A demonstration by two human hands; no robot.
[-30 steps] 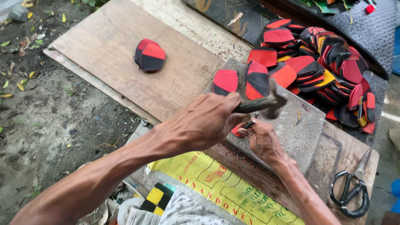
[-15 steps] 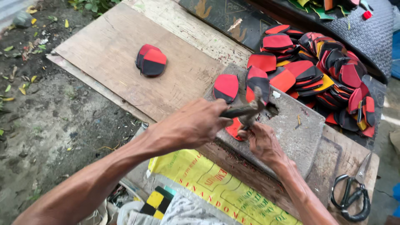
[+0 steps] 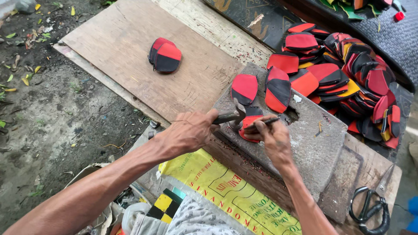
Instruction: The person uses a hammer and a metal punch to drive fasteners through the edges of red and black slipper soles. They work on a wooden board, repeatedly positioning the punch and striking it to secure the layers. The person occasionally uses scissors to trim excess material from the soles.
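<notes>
My left hand (image 3: 187, 132) is shut on the handle of a hammer (image 3: 230, 116); its head rests low over a red and black cut-out piece (image 3: 249, 124) on a grey stone slab (image 3: 313, 139). My right hand (image 3: 272, 139) presses that piece down and pinches a thin dark metal punch (image 3: 266, 122) lying across it, close to the hammer head. Two more red and black pieces (image 3: 244, 87) (image 3: 278, 89) lie on the slab just beyond.
A big pile of red, black and yellow cut-outs (image 3: 348, 74) lies at the right. A small stack of pieces (image 3: 164, 54) sits on the wooden board (image 3: 122, 43). Black scissors (image 3: 370, 209) lie at the bottom right, and a yellow sack (image 3: 217, 187) near me. Dirt ground lies to the left.
The hammer, raised above the slab a second ago, has come down onto the piece by the punch. My right hand stays on the piece.
</notes>
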